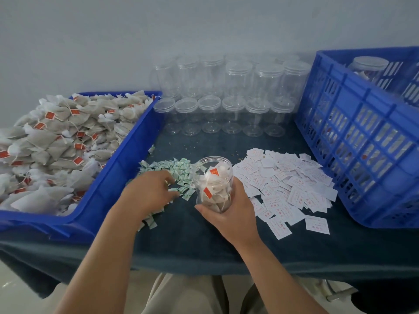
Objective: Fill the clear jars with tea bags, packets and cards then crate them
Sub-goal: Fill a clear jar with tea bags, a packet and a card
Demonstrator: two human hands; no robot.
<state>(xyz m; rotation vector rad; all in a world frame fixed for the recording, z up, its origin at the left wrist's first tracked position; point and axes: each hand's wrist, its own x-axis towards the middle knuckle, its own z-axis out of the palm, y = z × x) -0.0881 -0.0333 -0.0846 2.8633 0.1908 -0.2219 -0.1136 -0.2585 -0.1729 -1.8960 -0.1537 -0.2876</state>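
Observation:
My right hand (226,209) grips a clear open jar (214,177) packed with tea bags, standing on the dark cloth in the middle. My left hand (150,191) lies over the pile of small green-and-white packets (181,173) just left of the jar, fingers curled down onto them; whether it pinches one is hidden. White cards with red print (288,184) are spread to the right of the jar. A blue tray (127,168) at the left holds a heap of tea bags (61,141) with red tags.
Several empty clear jars (226,105) stand in rows at the back, some stacked. A blue slatted crate (362,141) at the right holds a lidded filled jar (367,69). The table's front edge runs just under my forearms.

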